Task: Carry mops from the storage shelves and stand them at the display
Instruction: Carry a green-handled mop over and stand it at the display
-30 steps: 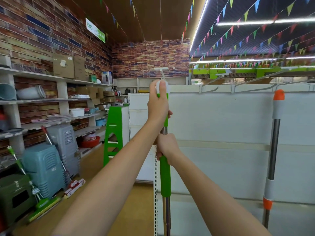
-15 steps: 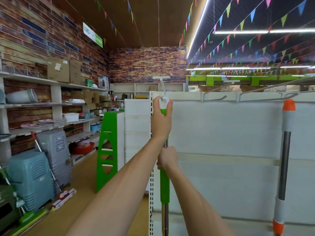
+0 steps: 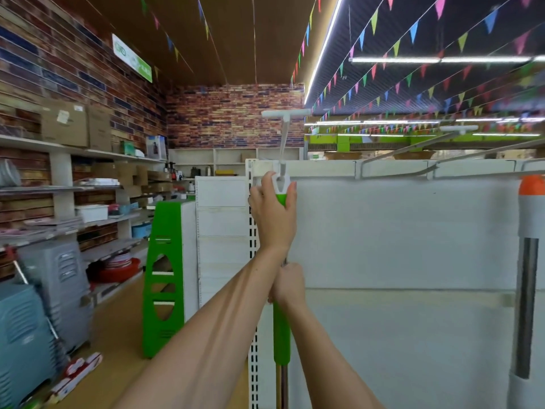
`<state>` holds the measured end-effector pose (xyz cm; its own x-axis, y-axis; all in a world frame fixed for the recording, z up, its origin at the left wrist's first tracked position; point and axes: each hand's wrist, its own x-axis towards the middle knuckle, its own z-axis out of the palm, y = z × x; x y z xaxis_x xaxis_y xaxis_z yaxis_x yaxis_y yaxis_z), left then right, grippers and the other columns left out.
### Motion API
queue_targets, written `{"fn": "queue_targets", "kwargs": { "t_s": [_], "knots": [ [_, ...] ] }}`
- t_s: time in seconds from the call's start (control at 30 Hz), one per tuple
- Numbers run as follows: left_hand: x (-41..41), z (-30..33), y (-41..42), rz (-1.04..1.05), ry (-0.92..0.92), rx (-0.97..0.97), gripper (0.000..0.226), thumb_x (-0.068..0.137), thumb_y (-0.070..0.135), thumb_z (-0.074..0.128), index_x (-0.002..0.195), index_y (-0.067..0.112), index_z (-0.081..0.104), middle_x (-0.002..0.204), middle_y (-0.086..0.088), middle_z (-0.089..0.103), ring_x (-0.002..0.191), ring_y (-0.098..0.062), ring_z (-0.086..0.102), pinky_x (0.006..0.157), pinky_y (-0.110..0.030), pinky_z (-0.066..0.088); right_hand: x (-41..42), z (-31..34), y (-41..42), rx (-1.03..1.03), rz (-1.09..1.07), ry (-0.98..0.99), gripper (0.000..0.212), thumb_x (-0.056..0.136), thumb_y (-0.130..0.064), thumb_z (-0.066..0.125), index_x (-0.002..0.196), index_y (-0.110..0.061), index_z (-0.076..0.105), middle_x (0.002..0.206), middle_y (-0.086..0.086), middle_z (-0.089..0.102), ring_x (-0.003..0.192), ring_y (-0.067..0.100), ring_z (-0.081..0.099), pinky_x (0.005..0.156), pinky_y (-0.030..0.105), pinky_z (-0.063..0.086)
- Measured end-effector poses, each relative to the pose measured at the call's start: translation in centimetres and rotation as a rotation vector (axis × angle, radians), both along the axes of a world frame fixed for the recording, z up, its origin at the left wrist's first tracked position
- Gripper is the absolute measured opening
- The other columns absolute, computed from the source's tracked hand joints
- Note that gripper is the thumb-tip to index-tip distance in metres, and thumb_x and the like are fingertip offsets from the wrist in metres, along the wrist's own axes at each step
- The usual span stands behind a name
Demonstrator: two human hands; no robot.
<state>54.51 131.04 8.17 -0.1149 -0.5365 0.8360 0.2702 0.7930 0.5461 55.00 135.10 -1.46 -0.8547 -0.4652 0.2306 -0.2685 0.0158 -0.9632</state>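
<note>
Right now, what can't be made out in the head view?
- Green-handled mop: head cut off by bottom edge; grip zones hidden under left hand and right hand.
- Orange-capped steel mop: base cut off at bottom right.
- Green wall sign: text blurred.

The white panel [image 3: 398, 237] closes the way directly ahead. A hook arm [image 3: 395, 168] sticks out from its top edge, above the room between the green mop [image 3: 281, 335] and the orange mop [image 3: 528, 261], which leans against the panel at right. The left aisle floor [image 3: 118, 335] is open, narrowed by a green stand [image 3: 163, 276] and grey bins [image 3: 56, 290].
</note>
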Motion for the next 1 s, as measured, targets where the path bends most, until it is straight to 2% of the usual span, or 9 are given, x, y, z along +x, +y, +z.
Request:
{"fn": "queue_targets", "kwargs": {
  "t_s": [0.17,0.37,0.4,0.47,0.53,0.57,0.7,0.87,1.0],
  "knots": [
    [-0.4,-0.2,-0.2,-0.059,0.03,-0.05,0.038,0.1,0.044,0.055,0.133,0.025,0.049,0.108,-0.003,0.038,0.1,-0.02,0.045,0.089,-0.027,0.041,-0.6,-0.3,-0.7,-0.021,-0.032,-0.024,0.021,0.077,-0.002,0.047,0.063,-0.013,0.036,0.057,0.007,0.044,0.049,0.02,0.039,0.043,0.022,0.03],
    [-0.5,-0.2,-0.3,-0.1,0.085,-0.042,0.039,0.101,0.044,0.054,0.133,0.022,0.048,0.12,0.0,0.048,0.106,-0.017,0.052,0.089,-0.03,0.046,-0.5,-0.5,-0.4,-0.032,-0.023,-0.022,0.022,0.083,-0.005,0.051,0.065,-0.011,0.04,0.059,0.005,0.048,0.048,0.018,0.041,0.039,0.019,0.028],
    [-0.5,-0.2,-0.3,-0.101,0.082,-0.041,0.039,0.101,0.046,0.052,0.133,0.023,0.048,0.117,0.001,0.051,0.103,-0.018,0.054,0.085,-0.032,0.049,-0.3,-0.6,-0.3,-0.055,-0.034,0.0,0.024,0.084,-0.006,0.051,0.063,-0.012,0.039,0.06,0.004,0.049,0.049,0.017,0.041,0.041,0.02,0.029],
    [-0.4,-0.4,-0.3,-0.107,0.051,-0.028,0.04,0.101,0.051,0.048,0.133,0.026,0.045,0.096,0.002,0.055,0.08,-0.019,0.057,0.067,-0.035,0.049,0.4,-1.4,0.0,-0.104,-0.079,0.12,0.027,0.088,-0.012,0.054,0.066,-0.014,0.039,0.062,0.001,0.051,0.052,0.014,0.041,0.044,0.025,0.03],
    [-0.3,-0.7,-0.2,-0.109,0.022,-0.025,0.041,0.103,0.05,0.046,0.135,0.026,0.042,0.07,0.005,0.047,0.056,-0.014,0.047,0.053,-0.03,0.039,0.9,-2.6,0.0,-0.147,-0.11,0.241,0.025,0.092,-0.017,0.055,0.075,-0.016,0.038,0.066,0.002,0.052,0.053,0.015,0.042,0.046,0.029,0.029],
    [-0.1,-0.9,-0.2,-0.112,0.019,-0.026,0.041,0.103,0.048,0.046,0.137,0.025,0.041,0.064,0.006,0.043,0.052,-0.012,0.043,0.05,-0.029,0.036,1.0,-3.1,-0.1,-0.155,-0.114,0.28,0.024,0.094,-0.018,0.054,0.077,-0.018,0.036,0.066,0.004,0.052,0.054,0.016,0.042,0.047,0.03,0.027],
    [0.1,-0.9,0.0,-0.116,-0.008,-0.007,0.042,0.104,0.045,0.047,0.142,0.028,0.037,0.062,0.003,0.043,0.05,-0.014,0.042,0.048,-0.029,0.034,0.4,-3.9,-0.6,-0.156,-0.11,0.339,0.025,0.094,-0.018,0.054,0.08,-0.023,0.033,0.066,0.003,0.051,0.054,0.016,0.043,0.047,0.03,0.025],
    [0.1,-0.9,0.1,-0.071,-0.028,0.01,0.048,0.104,0.049,0.044,0.146,0.032,0.03,0.062,0.002,0.043,0.053,-0.017,0.044,0.051,-0.032,0.035,0.2,-4.2,-0.7,-0.184,-0.093,0.36,0.02,0.093,-0.015,0.054,0.084,-0.02,0.037,0.068,-0.003,0.051,0.057,0.014,0.045,0.049,0.029,0.028],
    [0.5,-0.8,0.2,-0.098,-0.053,-0.013,0.044,0.105,0.046,0.044,0.144,0.028,0.034,0.063,-0.001,0.044,0.052,-0.017,0.043,0.049,-0.032,0.035,0.5,-4.3,-1.2,-0.174,-0.148,0.362,0.019,0.096,-0.02,0.053,0.087,-0.016,0.037,0.069,0.004,0.054,0.059,0.023,0.049,0.053,0.037,0.035]
  ]
}}
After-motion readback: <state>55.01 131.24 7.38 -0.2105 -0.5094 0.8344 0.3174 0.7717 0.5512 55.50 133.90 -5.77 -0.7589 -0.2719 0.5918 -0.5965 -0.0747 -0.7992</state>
